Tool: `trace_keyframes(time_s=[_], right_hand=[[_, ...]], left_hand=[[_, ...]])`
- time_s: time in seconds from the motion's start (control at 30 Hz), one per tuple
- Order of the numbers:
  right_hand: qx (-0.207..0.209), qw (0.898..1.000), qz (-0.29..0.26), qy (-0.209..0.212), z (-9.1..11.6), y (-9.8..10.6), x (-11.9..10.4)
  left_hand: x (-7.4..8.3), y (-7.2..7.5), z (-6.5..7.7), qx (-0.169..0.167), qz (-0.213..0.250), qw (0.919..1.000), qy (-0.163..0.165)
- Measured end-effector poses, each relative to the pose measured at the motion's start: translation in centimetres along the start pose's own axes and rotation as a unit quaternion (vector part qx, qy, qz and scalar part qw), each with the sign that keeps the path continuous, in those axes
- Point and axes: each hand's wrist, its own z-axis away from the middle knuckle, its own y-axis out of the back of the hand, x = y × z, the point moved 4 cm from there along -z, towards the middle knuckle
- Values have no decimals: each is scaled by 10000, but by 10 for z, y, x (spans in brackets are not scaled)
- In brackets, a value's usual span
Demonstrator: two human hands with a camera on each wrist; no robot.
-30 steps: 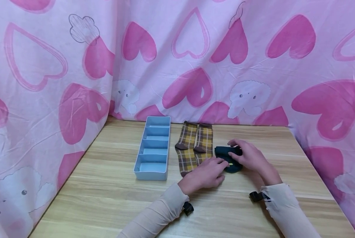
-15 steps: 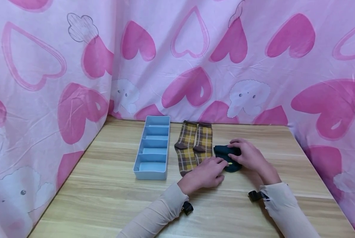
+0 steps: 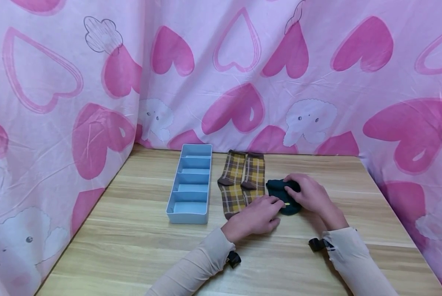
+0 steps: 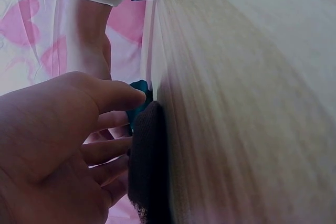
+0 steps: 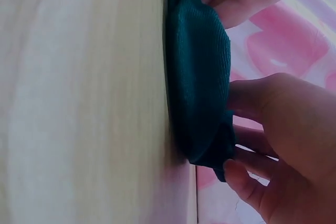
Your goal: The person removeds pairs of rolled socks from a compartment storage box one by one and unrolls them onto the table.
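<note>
A pair of dark green socks [image 3: 277, 194], rolled over at the far end and with a small yellow mark, lies on the table right of centre. My right hand [image 3: 311, 196] grips the rolled part between thumb and fingers; in the right wrist view the green fabric [image 5: 199, 77] bulges up beside the fingers. The left hand [image 3: 258, 213] stretches its fingers to the near left part of the green socks, fingertips by the yellow mark. Beneath that hand, brown-and-yellow plaid socks [image 3: 255, 170] are partly covered. Their dark brown toe [image 4: 148, 156] shows close up in the left wrist view.
Left of the plaid socks stands a light blue tray [image 3: 187, 219] with several compartments in a row. A pink heart-patterned curtain [image 3: 221, 102] encloses the back and sides of the wooden table [image 3: 132, 246].
The right hand has curled the far end of the green socks over a little more, into a thicker roll. The left hand stays in nearly the same place.
</note>
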Motion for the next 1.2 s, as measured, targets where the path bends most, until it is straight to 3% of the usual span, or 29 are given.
trace_keyframes(time_s=[0.27,0.6,0.8,1.2], right_hand=[[32,9997,210,75,0,0,-4],[196,9996,-123,-131,-3,0,3],[346,9993,-33,-137,-2,2,4],[-26,9998,134,-148,0,0,4]], left_hand=[[1,0,1,-114,61,9999,45],[3,3,1,-96,97,9999,-82],[4,2,0,-162,164,9997,-124],[11,6,4,-255,302,9990,-218]])
